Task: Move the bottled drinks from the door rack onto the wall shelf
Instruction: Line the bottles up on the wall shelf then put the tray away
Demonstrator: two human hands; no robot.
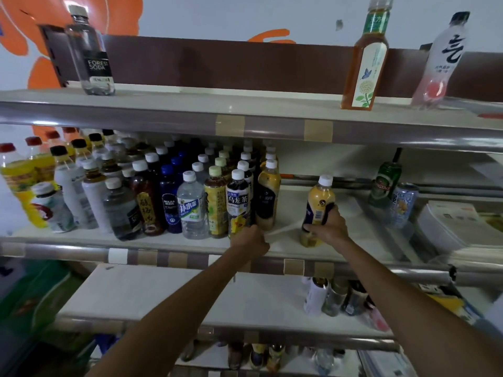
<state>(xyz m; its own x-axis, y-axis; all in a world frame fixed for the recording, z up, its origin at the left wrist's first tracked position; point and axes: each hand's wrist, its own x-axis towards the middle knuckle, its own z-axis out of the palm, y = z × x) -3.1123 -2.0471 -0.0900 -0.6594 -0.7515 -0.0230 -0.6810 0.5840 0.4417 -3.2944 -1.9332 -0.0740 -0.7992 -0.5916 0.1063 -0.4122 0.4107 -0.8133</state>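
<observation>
My right hand (328,228) grips a yellow milk-tea bottle (319,205) with a white cap and a dark blue label, standing upright on the middle wall shelf (353,240). My left hand (249,242) is curled round the base of a dark oolong tea bottle (239,197) at the front of the shelf. That bottle stands beside a similar yellow bottle (268,194) at the right end of several packed rows of bottles (136,191). A bare stretch of shelf separates the two held bottles.
The top shelf (217,104) carries a Forest Soda bottle (91,55), an amber tea bottle (366,63) and a white-pink bottle (441,63). A green can (385,183), a blue can (404,202) and stacked paper (460,227) sit at the right. Lower shelves hold a few bottles (334,297).
</observation>
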